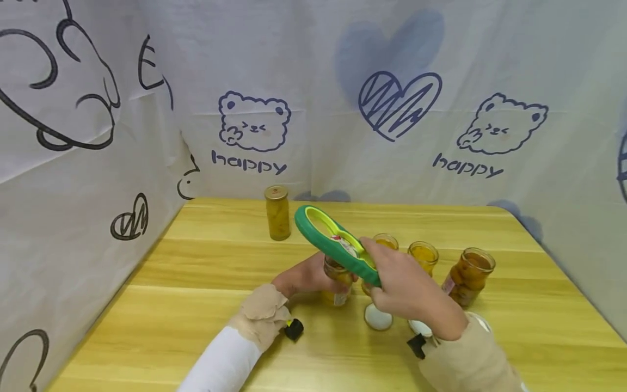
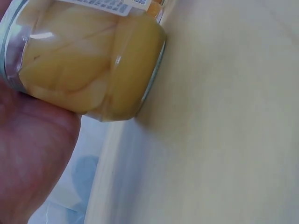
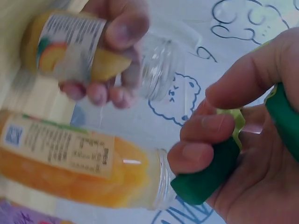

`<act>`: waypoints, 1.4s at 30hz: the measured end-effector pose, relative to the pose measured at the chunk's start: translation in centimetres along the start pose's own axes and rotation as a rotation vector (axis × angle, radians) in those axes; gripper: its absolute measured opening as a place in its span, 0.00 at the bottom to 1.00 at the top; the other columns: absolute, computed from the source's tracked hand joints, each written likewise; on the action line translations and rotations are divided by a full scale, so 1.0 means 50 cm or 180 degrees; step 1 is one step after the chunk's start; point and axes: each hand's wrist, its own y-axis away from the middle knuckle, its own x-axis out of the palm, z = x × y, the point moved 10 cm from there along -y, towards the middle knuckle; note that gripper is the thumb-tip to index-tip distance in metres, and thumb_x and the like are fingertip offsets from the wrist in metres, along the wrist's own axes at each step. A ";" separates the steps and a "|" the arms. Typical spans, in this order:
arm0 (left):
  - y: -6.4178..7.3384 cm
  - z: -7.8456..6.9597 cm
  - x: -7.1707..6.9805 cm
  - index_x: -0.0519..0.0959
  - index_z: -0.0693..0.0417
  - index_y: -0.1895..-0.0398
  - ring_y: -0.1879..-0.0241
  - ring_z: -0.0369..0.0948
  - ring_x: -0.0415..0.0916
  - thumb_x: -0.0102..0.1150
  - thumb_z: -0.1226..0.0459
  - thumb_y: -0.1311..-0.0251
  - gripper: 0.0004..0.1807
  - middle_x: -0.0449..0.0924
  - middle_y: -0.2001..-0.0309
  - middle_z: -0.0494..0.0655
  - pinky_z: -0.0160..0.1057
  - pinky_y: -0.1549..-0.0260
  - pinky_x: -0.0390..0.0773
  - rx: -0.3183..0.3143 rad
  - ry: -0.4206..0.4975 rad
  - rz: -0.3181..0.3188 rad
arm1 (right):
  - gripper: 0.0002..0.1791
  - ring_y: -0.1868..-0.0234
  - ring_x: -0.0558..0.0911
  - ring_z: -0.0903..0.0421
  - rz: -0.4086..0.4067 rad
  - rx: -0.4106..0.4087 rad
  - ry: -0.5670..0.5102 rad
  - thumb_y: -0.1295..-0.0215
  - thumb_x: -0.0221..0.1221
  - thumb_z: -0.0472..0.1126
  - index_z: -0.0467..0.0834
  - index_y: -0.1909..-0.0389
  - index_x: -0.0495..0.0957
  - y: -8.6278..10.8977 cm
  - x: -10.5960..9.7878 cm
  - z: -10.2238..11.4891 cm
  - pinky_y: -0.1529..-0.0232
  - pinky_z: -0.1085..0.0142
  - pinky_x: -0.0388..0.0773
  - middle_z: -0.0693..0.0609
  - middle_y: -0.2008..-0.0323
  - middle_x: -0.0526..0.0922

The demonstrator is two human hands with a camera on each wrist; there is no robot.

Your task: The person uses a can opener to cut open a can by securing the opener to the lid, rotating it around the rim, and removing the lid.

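Observation:
My left hand [image 1: 311, 275] grips a glass jar [image 1: 338, 296] of yellow fruit pieces near the middle of the table. In the left wrist view the pale fruit shows through the jar [image 2: 88, 65], held close to the tabletop. My right hand [image 1: 406, 286] grips a green jar opener [image 1: 313, 234] with a lime-green toothed inner edge, held tilted over that jar. A printed lid [image 1: 344, 246] shows inside the opener's loop. From the right wrist, the jar's threaded glass mouth [image 3: 161, 67] appears bare, apart from the opener.
Lidless jars stand to the right: one behind my right hand [image 1: 386, 240], a yellow one [image 1: 423, 256] and a darker one [image 1: 469, 277]. Two lids lie white side up, one [image 1: 378, 317] beside another [image 1: 420, 328]. A capped jar [image 1: 277, 215] stands at the back left. Printed cloth [image 1: 313, 81] hangs behind.

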 end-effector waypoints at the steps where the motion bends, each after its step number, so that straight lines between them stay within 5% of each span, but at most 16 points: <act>1: -0.002 0.001 -0.001 0.74 0.58 0.42 0.53 0.37 0.78 0.68 0.71 0.44 0.25 0.80 0.52 0.58 0.36 0.43 0.79 -0.0027 0.0001 -0.0019 | 0.38 0.68 0.75 0.59 -0.0002 -0.0019 -0.0108 0.45 0.61 0.31 0.41 0.29 0.66 0.000 0.000 -0.001 0.67 0.65 0.74 0.50 0.59 0.84; 6: -0.006 0.006 -0.011 0.79 0.56 0.46 0.52 0.38 0.78 0.68 0.73 0.41 0.19 0.82 0.54 0.51 0.38 0.40 0.75 -0.0187 0.0021 -0.0201 | 0.37 0.77 0.71 0.64 0.0096 -0.0057 -0.0831 0.42 0.58 0.28 0.47 0.29 0.67 -0.001 0.003 -0.011 0.72 0.68 0.72 0.56 0.74 0.75; 9: -0.010 0.010 -0.015 0.79 0.57 0.46 0.50 0.39 0.77 0.69 0.74 0.40 0.19 0.83 0.53 0.50 0.39 0.37 0.74 -0.0284 0.0112 -0.0293 | 0.28 0.80 0.67 0.66 0.0157 -0.0062 -0.1385 0.41 0.56 0.26 0.45 0.39 0.73 0.002 0.002 -0.015 0.75 0.68 0.69 0.56 0.77 0.71; 15: -0.016 0.020 -0.024 0.76 0.49 0.35 0.39 0.36 0.77 0.69 0.71 0.40 0.29 0.82 0.39 0.48 0.39 0.32 0.73 -0.0331 0.0102 -0.0443 | 0.05 0.83 0.67 0.55 0.0552 -0.0445 -0.3176 0.38 0.51 0.24 0.31 0.61 0.68 0.005 0.010 0.016 0.81 0.62 0.71 0.47 0.75 0.71; 18: -0.019 0.022 -0.022 0.74 0.49 0.33 0.39 0.38 0.78 0.67 0.70 0.38 0.29 0.81 0.37 0.49 0.41 0.33 0.74 -0.0260 0.0180 -0.0470 | 0.08 0.81 0.64 0.51 0.0774 -0.0478 -0.3946 0.37 0.48 0.25 0.34 0.58 0.67 0.009 0.016 0.023 0.81 0.58 0.68 0.51 0.70 0.73; 22: -0.021 0.021 -0.022 0.74 0.51 0.38 0.42 0.36 0.77 0.66 0.70 0.37 0.24 0.81 0.44 0.43 0.39 0.34 0.75 -0.0268 0.0197 -0.0609 | 0.16 0.80 0.59 0.50 0.0837 -0.0380 -0.4554 0.38 0.43 0.24 0.42 0.53 0.68 0.013 0.019 0.020 0.78 0.58 0.63 0.54 0.67 0.74; 30: -0.024 0.020 -0.033 0.75 0.52 0.35 0.31 0.44 0.72 0.68 0.66 0.38 0.27 0.76 0.33 0.51 0.46 0.28 0.72 -0.0346 0.0023 -0.0957 | 0.22 0.79 0.55 0.51 0.0821 -0.0287 -0.5088 0.36 0.38 0.24 0.45 0.47 0.67 0.018 0.010 0.014 0.75 0.57 0.58 0.54 0.64 0.74; 37: -0.027 0.011 -0.033 0.68 0.50 0.35 0.36 0.42 0.77 0.69 0.67 0.36 0.29 0.78 0.37 0.50 0.46 0.31 0.75 -0.0178 0.0010 -0.0923 | 0.27 0.79 0.55 0.51 0.0872 -0.0270 -0.5132 0.36 0.38 0.24 0.43 0.38 0.68 0.019 0.013 0.018 0.76 0.61 0.61 0.55 0.64 0.75; 42: -0.014 0.013 -0.040 0.57 0.42 0.26 0.30 0.42 0.72 0.72 0.58 0.37 0.42 0.77 0.33 0.45 0.51 0.27 0.69 -0.0450 -0.0239 -0.0875 | 0.27 0.79 0.56 0.52 0.0845 -0.0245 -0.5152 0.36 0.38 0.24 0.43 0.39 0.68 0.020 0.014 0.016 0.75 0.59 0.60 0.55 0.65 0.75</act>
